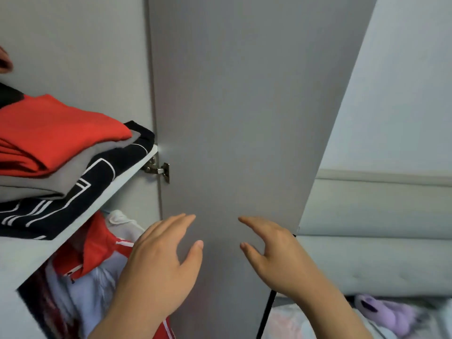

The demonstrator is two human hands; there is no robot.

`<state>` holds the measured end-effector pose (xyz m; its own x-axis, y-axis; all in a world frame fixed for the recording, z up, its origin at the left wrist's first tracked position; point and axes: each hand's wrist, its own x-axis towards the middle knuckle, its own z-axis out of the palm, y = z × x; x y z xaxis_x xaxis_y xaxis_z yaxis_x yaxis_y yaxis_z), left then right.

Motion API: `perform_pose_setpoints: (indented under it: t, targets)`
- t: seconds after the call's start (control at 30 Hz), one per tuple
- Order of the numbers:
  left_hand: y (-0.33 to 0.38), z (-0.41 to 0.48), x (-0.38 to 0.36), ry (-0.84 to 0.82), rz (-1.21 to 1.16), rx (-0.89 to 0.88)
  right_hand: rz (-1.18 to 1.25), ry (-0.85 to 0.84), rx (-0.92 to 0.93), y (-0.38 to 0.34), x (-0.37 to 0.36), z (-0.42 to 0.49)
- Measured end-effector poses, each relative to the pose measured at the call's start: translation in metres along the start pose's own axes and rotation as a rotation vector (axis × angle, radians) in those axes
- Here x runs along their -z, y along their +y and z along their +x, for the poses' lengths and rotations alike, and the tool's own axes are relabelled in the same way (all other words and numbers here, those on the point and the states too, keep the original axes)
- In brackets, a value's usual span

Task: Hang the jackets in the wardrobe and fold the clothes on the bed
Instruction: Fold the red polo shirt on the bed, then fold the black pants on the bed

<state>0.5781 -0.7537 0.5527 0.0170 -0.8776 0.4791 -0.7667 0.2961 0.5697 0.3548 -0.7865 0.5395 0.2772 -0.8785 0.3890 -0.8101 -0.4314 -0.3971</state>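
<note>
— What are the hands doing at that flat, matte grey wardrobe door (pixel 244 106)?

— Both are hovering before its lower part, near each other. The left hand (pixel 159 260) and the right hand (pixel 281 260) are spreading their fingers (pixel 181 221) loosely and gripping nothing. I cannot tell whether they are touching the panel.

— And the jackets?

— The red-and-white jackets (pixel 97 253) are hanging under the white shelf (pixel 22 255), just beside the left wrist. At the shelf's front edge, a soft red folded garment (pixel 49 133) is lying on a grey folded one (pixel 68 177) and a black one with white stripes (pixel 97 182).

— So how should the door be handled?

— I'm guessing it is being swung. The panel is looking smooth, offering no grip, so flat palms near its free edge, away from the shiny metal hinge (pixel 159 168), are the better choice. Sleeves need watching at the gap. The pale bed (pixel 440 321) is showing at the lower right.
</note>
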Motion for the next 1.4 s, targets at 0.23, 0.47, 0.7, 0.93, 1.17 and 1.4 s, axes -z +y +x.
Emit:
perform_pose_setpoints:
  t: [0.23,0.47,0.7,0.93,1.17,1.4]
  targets:
    - [0.034,-0.004,-0.047,-0.201,-0.149,-0.198,0.098,0.284,-0.077,0.039,0.016,-0.054]
    - [0.08,0.004,-0.118,-0.437,-0.291,-0.421,0.0,0.357,-0.409,0.11,0.045,-0.103]
    - [0.131,0.022,-0.21,-0.676,-0.353,-0.539,-0.068,0.349,-0.701,0.163,0.066,-0.168]
    - [0.167,0.029,-0.288,-0.86,-0.374,-0.605,-0.201,0.33,-1.0,0.171,0.094,-0.234]
    - [0.193,0.004,-0.345,-1.043,-0.436,-0.75,-0.222,0.34,-1.327,0.156,0.081,-0.289]
    - [0.219,-0.039,-0.369,-1.254,-0.584,-0.868,-0.27,0.351,-1.582,0.107,0.065,-0.323]
